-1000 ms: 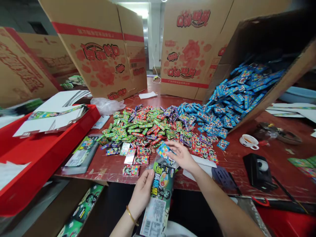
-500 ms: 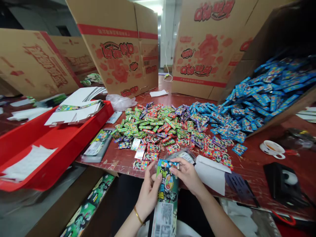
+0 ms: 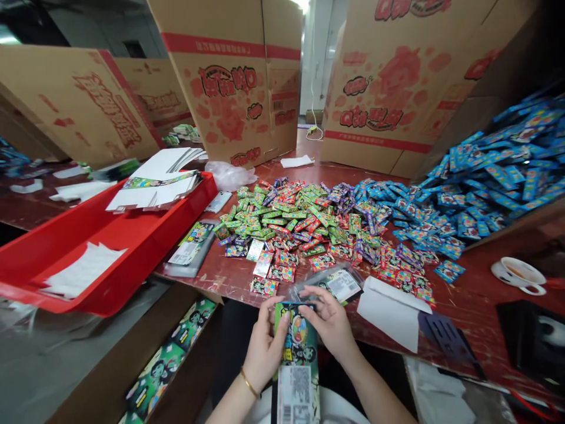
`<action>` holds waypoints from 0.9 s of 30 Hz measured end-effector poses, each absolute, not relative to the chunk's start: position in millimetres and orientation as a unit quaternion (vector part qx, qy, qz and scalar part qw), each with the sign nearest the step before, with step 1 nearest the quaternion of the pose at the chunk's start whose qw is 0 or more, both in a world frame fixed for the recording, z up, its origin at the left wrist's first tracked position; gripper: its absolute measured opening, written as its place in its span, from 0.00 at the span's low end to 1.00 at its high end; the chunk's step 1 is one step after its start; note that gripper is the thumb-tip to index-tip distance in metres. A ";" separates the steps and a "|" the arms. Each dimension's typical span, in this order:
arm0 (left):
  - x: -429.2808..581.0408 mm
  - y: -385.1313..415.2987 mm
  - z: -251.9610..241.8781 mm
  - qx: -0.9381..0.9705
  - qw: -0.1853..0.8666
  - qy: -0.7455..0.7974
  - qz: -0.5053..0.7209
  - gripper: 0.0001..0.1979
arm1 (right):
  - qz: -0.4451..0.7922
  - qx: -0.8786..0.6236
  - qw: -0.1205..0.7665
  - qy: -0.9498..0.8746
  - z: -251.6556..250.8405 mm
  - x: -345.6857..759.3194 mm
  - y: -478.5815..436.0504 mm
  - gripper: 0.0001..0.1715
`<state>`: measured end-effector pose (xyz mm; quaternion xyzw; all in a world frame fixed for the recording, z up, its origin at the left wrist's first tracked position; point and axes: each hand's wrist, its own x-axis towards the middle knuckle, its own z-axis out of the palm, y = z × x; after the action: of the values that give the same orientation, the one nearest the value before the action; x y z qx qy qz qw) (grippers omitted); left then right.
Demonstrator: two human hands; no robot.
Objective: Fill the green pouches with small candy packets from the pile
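Upright in front of my body is a printed green packaging bag (image 3: 298, 352), with a white label panel low on its front. My left hand (image 3: 267, 341) grips its upper left edge, thumb on the front. At the upper right, my right hand (image 3: 330, 325) pinches the top edge between thumb and fingers. Just beyond my hands, another clear-edged printed bag (image 3: 339, 284) lies flat at the table edge. Small wrapped candies (image 3: 282, 274) in red, green and purple are heaped behind it.
A red tray (image 3: 176, 221) with white card pieces stands on the left. Blue packets (image 3: 481, 188) spill from a carton at right. A cup (image 3: 518, 274), a white sheet (image 3: 391, 312) and a dark slotted piece (image 3: 445, 338) lie on the right. Large cartons (image 3: 233, 88) stand behind.
The view has turned slightly left, so the table's contents sit farther right. The bag's blue top strip, visible before, is now mostly out of sight between my fingers.
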<state>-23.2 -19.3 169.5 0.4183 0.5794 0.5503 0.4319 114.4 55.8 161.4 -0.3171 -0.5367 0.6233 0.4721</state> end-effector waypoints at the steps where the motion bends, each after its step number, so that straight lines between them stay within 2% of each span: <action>1: -25.0 -19.4 168.4 0.415 0.437 0.582 0.546 0.17 | 0.630 -0.326 0.478 -0.518 159.6 112.2 52.8 0.17; 4: -29.3 -16.9 163.8 0.405 0.428 0.602 0.539 0.14 | 0.613 -0.348 0.490 -0.512 155.0 104.5 45.6 0.11; 6: -32.0 -12.2 159.9 0.412 0.386 0.616 0.549 0.12 | 0.579 -0.349 0.505 -0.536 153.6 98.5 43.7 0.06; 10: -37.6 -1.3 154.8 0.422 0.325 0.586 0.611 0.12 | 0.510 -0.364 0.550 -0.553 154.9 88.3 44.7 0.03; 13: -42.2 1.3 158.6 0.403 0.348 0.594 0.603 0.17 | 0.528 -0.392 0.538 -0.527 158.5 87.0 49.1 0.07; 17: -47.1 1.5 175.2 0.412 0.402 0.653 0.492 0.20 | 0.602 -0.384 0.479 -0.510 165.0 92.9 61.2 0.14; 22: -44.5 11.2 194.9 0.286 0.442 0.706 0.474 0.32 | 0.723 -0.384 0.396 -0.416 170.3 100.0 77.2 0.26; 27: -38.5 13.2 187.2 0.310 0.442 0.702 0.464 0.31 | 0.753 -0.394 0.360 -0.384 162.6 108.7 88.0 0.28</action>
<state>-38.5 13.2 187.2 0.3102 0.7025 0.4639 0.4417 108.7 88.0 162.6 -0.3940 -0.3840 0.7532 0.3605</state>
